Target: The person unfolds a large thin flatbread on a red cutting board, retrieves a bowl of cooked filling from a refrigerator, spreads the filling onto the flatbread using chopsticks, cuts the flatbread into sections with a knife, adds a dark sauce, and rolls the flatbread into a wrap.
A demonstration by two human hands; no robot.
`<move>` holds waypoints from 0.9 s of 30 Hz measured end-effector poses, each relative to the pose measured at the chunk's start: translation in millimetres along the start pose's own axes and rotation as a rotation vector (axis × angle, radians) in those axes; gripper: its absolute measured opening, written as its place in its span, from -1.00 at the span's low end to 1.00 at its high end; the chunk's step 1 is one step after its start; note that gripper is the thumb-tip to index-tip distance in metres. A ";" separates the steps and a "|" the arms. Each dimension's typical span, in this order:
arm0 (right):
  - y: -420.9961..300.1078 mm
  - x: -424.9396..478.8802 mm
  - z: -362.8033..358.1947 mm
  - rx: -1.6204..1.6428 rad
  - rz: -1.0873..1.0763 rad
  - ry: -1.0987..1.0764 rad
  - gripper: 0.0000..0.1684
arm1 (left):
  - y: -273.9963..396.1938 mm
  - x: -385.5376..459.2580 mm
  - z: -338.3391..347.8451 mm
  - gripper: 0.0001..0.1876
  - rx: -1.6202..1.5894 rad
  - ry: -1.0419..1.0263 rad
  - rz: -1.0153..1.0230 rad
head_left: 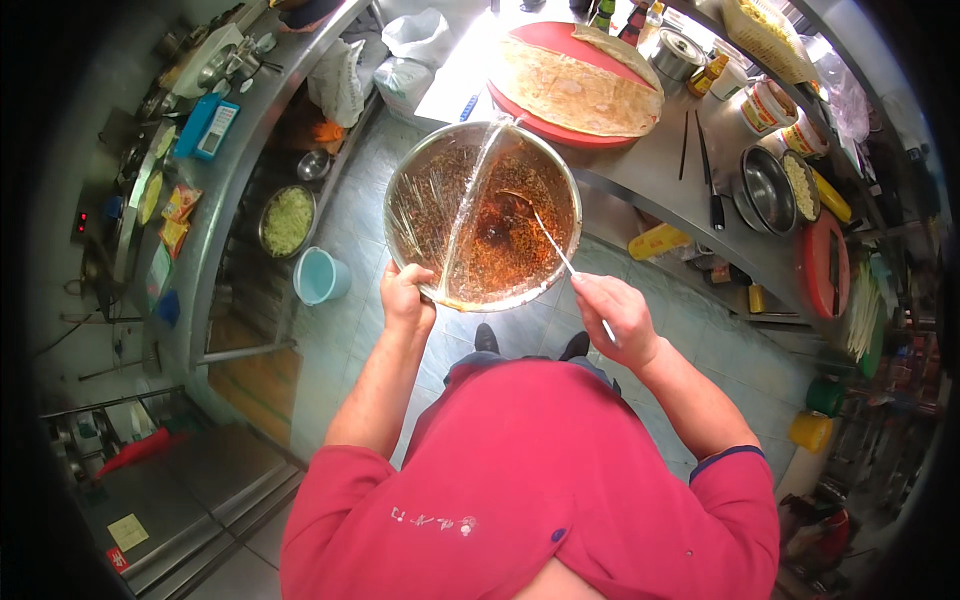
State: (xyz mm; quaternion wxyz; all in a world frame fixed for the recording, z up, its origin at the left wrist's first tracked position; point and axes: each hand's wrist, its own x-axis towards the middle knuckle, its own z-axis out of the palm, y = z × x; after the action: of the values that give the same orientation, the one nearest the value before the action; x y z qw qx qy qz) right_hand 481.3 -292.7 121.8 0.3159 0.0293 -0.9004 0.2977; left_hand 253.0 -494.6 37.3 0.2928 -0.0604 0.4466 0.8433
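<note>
My left hand (408, 295) grips the near left rim of a large round metal pot (574, 196), with the thumb over the edge. Inside lies a dark red-brown chili oil or sauce (517, 244) full of flakes or seeds. Clear plastic film (427, 206) covers the left part of the pot, its folded edge running across the middle. In my right hand (619, 315) is the handle of a metal ladle or spoon (551, 238); its bowl end rests in the sauce on the uncovered side.
Beyond the pot, large flatbreads (577, 86) lie on a round red board (536, 34). A long knife (716, 202) and metal bowls (766, 191) sit on the right counter. At left, a light-blue bucket (321, 276) stands on the floor near a bowl of shredded vegetable (287, 221).
</note>
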 end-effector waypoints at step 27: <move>-43.9 61.1 100.2 0.778 0.790 0.374 -0.74 | 24.2 19.4 -9.0 -0.59 0.038 -0.057 -0.047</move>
State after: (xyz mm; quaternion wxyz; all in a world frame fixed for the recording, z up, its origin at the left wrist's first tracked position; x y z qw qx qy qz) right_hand 387.9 -376.0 117.9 0.3006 -0.2477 -0.5967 0.7016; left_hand 222.4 -503.6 42.3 0.3262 -0.0410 0.4526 0.8289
